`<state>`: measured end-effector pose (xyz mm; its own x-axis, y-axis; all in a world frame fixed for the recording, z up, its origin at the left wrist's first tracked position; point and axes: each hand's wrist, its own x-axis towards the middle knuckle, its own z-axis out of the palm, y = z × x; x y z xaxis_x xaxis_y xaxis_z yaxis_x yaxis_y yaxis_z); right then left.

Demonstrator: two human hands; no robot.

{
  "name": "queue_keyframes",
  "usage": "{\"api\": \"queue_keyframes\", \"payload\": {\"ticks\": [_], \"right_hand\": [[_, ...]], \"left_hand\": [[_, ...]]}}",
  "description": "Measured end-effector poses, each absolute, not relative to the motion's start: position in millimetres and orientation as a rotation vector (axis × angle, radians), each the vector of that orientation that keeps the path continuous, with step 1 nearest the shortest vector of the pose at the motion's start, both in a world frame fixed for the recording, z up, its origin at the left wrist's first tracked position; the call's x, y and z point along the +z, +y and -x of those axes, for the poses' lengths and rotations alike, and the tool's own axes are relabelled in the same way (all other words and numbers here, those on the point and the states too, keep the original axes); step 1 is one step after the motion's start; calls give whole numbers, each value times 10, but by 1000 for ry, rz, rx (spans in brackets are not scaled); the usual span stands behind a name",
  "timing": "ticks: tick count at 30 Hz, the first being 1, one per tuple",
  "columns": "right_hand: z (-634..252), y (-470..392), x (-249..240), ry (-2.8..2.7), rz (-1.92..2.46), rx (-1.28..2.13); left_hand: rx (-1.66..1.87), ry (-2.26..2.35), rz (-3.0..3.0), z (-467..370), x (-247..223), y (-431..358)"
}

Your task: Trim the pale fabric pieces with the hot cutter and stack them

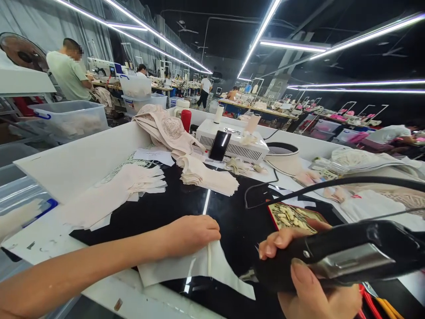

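My left hand (191,235) is closed over the top edge of a white fabric piece (227,272), which has a narrow raised strip down it. The fabric lies on the glossy black tabletop (229,226). To its right, my right hand (307,283) grips a black corded hand tool (341,252) with a metal plate on its side. The tool's tip is dark and hard to make out; it points left toward the fabric, apparently apart from it. Close behind the tool sits a red-rimmed tray (275,217) of small pale pieces, partly hidden.
Stacks of beige fabric pieces (209,175) and pale pieces (116,190) lie beyond my left hand. A phone (219,145) leans against a vented white box (202,133). A black cable (365,179) arcs across the right side. Orange-and-red-handled tools (372,303) lie lower right. Other people work farther back.
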<state>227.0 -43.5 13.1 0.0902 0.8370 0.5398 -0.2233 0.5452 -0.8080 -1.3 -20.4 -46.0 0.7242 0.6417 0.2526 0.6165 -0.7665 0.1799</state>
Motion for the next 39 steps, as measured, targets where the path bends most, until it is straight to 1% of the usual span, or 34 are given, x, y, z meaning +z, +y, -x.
{"api": "queue_keyframes", "payload": {"ticks": [12, 18, 26, 39], "right_hand": [[-2344, -446, 184, -1230, 641, 926], [-2130, -273, 337, -1129, 641, 872], [-1855, 7, 277, -1138, 616, 874], [-1697, 100, 191, -1164, 556, 906]], "left_hand": [[575, 996, -2814, 142, -477, -255], [683, 969, -2799, 129, -505, -263], [742, 966, -2750, 116, -549, -287], [672, 981, -2776, 149, -450, -358]]}}
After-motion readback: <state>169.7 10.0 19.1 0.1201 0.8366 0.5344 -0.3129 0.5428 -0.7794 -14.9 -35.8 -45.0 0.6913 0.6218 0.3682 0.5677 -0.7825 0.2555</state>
